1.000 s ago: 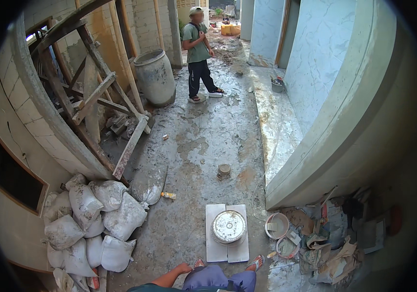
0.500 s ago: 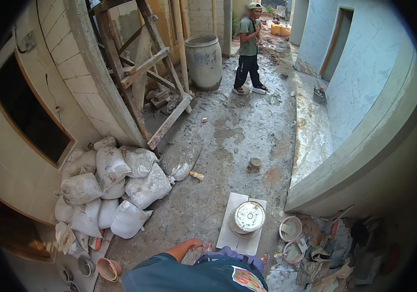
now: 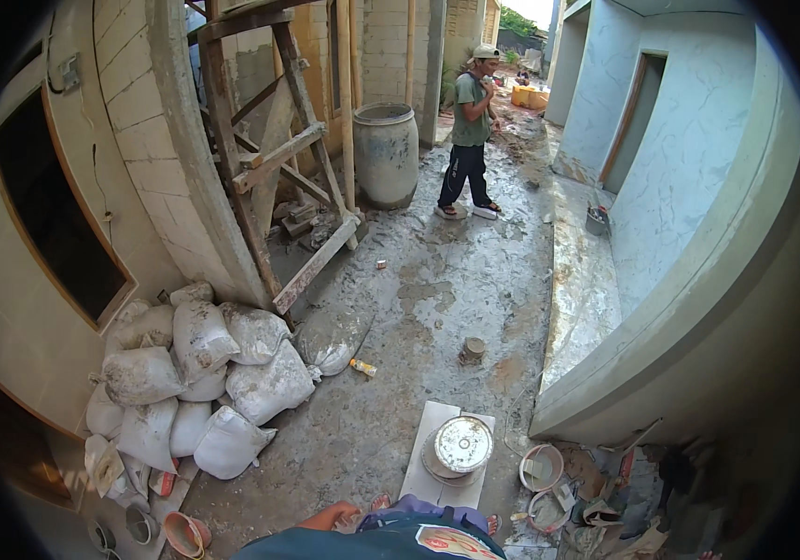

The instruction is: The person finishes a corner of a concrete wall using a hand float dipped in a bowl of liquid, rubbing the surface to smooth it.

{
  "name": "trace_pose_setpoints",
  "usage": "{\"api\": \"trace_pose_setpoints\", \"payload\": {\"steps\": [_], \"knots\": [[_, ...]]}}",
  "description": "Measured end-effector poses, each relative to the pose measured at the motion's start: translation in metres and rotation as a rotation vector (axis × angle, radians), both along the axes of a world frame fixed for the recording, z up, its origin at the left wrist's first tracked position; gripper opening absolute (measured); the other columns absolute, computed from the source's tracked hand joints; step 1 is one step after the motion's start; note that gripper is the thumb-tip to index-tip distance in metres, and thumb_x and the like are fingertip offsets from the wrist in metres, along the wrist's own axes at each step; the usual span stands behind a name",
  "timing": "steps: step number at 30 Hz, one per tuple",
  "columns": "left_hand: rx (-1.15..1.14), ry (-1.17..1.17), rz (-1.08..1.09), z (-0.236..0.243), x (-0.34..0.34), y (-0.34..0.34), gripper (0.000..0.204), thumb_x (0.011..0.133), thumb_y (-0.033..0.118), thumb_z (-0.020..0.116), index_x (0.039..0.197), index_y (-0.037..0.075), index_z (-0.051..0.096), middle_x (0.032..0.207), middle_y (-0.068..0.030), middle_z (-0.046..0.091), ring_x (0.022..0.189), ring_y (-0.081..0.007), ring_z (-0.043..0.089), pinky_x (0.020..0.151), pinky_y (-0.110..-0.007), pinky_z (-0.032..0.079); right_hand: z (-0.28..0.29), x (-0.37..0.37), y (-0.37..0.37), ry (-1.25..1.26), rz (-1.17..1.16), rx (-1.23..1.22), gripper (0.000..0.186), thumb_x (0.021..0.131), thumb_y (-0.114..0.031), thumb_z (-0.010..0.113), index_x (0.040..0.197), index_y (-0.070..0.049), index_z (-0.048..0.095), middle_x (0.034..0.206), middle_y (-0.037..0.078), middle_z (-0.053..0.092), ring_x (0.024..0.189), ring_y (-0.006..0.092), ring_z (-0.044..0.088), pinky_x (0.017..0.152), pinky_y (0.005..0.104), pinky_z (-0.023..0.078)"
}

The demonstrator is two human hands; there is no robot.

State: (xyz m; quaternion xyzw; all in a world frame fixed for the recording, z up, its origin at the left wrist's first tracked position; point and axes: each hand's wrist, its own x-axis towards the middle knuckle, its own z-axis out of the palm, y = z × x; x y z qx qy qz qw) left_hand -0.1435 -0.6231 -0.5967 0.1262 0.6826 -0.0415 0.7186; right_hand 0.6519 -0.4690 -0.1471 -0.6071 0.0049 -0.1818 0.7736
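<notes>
My left hand (image 3: 334,516) hangs low at the front of my body, fingers loosely bent and slightly apart, with nothing visible in it. My right hand is out of view. Just ahead of my feet, two white boards (image 3: 416,478) lie side by side on the ground. On them stands a round, bucket-like container (image 3: 464,446) with a pale, speckled top. To its right sit two dirty buckets, one (image 3: 542,468) beyond the other (image 3: 549,511).
Stuffed white sacks (image 3: 260,383) are heaped on the left, below a wooden scaffold (image 3: 274,159). A yellow-labelled bottle (image 3: 363,368) and a small round lump (image 3: 473,351) lie on the wet floor. Farther off, a person (image 3: 471,131) stands near a large drum (image 3: 386,154).
My view has tilted up and shifted right, so the scene sits lower and more to the left. The person ahead has turned to the side, hand raised near the head.
</notes>
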Motion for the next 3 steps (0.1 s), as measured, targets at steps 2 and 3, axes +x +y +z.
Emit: {"api": "trace_pose_setpoints", "payload": {"steps": [2,3], "knots": [[0.059,-0.047,0.123,-0.026,-0.012,-0.033,0.079,0.081,0.052,0.063,0.149,0.025,0.034,0.127,-0.0138,0.059,0.106,-0.0341,0.062,0.084,-0.064,0.045,-0.029,-0.026,0.053,0.059,0.21,0.04,0.085,0.078,-0.015,0.075,0.145,0.0,0.024,0.096,0.018,0.064,0.076,0.0254,0.064,0.062,0.0345,0.055],[0.071,-0.041,0.108,-0.027,-0.019,-0.025,0.079,0.081,0.052,0.063,0.149,0.025,0.034,0.127,-0.0138,0.059,0.106,-0.0341,0.062,0.084,-0.064,0.045,-0.047,-0.043,0.07,0.088,0.308,0.071,0.092,0.077,-0.014,0.077,0.147,0.001,0.018,0.095,0.017,0.064,0.075,0.0237,0.064,0.062,0.0315,0.054]]}}
